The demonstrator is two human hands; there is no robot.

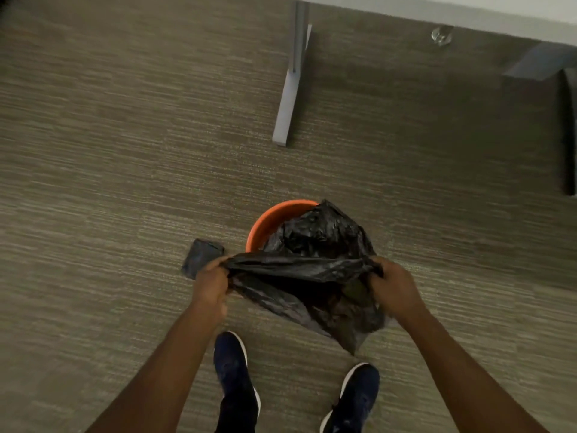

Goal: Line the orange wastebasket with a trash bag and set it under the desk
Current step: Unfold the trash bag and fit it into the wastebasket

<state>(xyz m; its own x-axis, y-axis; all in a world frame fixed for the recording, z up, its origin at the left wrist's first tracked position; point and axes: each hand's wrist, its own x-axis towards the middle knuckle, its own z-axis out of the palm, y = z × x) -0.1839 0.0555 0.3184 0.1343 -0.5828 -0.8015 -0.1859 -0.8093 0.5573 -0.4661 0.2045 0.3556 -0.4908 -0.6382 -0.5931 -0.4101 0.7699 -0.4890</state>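
The orange wastebasket (268,218) stands upright on the carpet just ahead of my feet; only its far-left rim and inner wall show. A black trash bag (312,267) is draped over it, part bunched inside the opening, part hanging toward me. My left hand (210,284) grips the bag's mouth edge on the left. My right hand (395,284) grips the same edge on the right, and the plastic is stretched taut between them. The desk (468,14) shows as a white edge at the top right.
A grey desk leg with a long foot (288,98) rests on the carpet beyond the basket. A folded dark pack of bags (201,256) lies left of the basket. A dark object (569,132) stands at the right edge. My two dark shoes (235,379) are below.
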